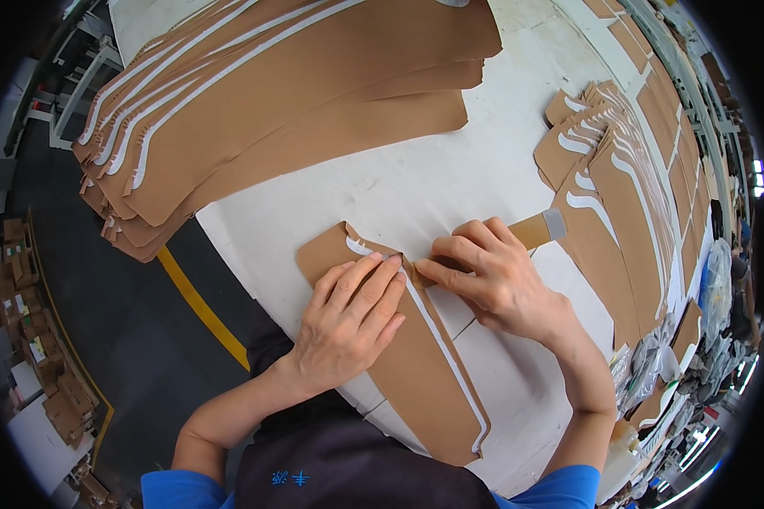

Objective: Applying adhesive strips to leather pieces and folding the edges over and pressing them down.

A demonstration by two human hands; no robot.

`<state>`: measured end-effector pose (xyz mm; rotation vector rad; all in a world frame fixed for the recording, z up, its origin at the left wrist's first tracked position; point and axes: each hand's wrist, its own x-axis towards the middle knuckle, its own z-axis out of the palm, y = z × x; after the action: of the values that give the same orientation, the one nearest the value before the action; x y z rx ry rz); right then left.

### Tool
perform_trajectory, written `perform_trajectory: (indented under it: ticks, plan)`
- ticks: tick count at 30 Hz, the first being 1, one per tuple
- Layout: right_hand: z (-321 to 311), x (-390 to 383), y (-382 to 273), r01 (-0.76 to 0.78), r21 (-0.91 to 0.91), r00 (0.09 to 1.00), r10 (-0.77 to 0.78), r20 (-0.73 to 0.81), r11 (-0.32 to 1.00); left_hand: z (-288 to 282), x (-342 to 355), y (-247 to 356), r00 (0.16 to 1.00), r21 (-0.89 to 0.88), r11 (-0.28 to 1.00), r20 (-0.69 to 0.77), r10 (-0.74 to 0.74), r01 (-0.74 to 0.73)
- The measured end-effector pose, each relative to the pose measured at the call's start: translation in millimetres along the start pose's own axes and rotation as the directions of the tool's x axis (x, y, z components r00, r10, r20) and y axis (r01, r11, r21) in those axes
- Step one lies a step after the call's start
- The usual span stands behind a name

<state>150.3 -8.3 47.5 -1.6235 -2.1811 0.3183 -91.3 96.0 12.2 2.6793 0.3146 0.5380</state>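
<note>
A long brown sheet-material piece (420, 386) with a white strip along its right edge lies in front of me on the table. My left hand (348, 318) rests flat on its upper part, fingers stretched out, fingertips by the white strip. At the piece's right edge my right hand (492, 271) is closed in a pinch, thumb and forefinger low against the edge. It grips a flat tan tool with a grey end (545, 229), which sticks out to the right behind the knuckles. The fingers hide the tool's middle. Small notches show in the curved upper edge.
Large stacked brown pieces (314, 93) with white strips lie at the far left, overhanging the table's edge. More smaller brown pieces (628, 204) fan out at the right. Clear plastic bags (654, 360) sit at the right rim. A white covering (382, 178) spreads over the table.
</note>
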Motion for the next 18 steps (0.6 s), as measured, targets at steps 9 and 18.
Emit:
perform_trajectory:
  ticks: [9, 18]
  plan:
    - [-1, 16, 13, 0.048, -0.006, 0.999, -0.048, 0.022, 0.999, 1, 1, 1, 0.998, 0.047, 0.999, 0.062, -0.006, 0.003]
    - [0, 27, 28, 0.113, 0.085, 0.993, -0.115, 0.029, 0.990, -1, -1, 0, 0.999, 0.001, 0.999, 0.031, -0.039, 0.039]
